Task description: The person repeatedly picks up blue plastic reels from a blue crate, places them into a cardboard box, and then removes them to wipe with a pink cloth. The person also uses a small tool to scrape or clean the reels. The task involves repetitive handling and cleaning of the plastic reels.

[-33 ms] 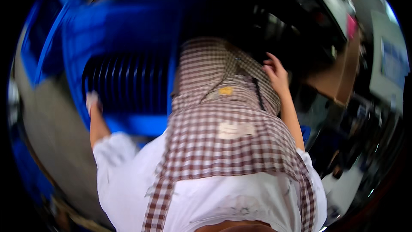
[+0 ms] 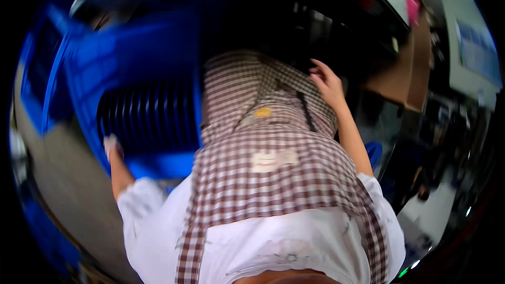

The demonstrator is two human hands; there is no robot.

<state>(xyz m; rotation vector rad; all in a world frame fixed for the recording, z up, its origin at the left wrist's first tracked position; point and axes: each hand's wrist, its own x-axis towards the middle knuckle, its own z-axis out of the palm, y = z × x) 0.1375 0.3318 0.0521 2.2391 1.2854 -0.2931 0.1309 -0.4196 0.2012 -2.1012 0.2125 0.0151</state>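
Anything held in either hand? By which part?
Right hand: nothing visible in it. Left hand: at the near left end of the black row in the bin; too blurred to tell if it grips either.

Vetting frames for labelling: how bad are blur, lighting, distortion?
Head view: left hand blurred, right hand clearer; head view, top centre: nearly black, details lost; head view, blue bin: black ridges showing faint highlights; head view, rim: fisheye bend, dark corners.
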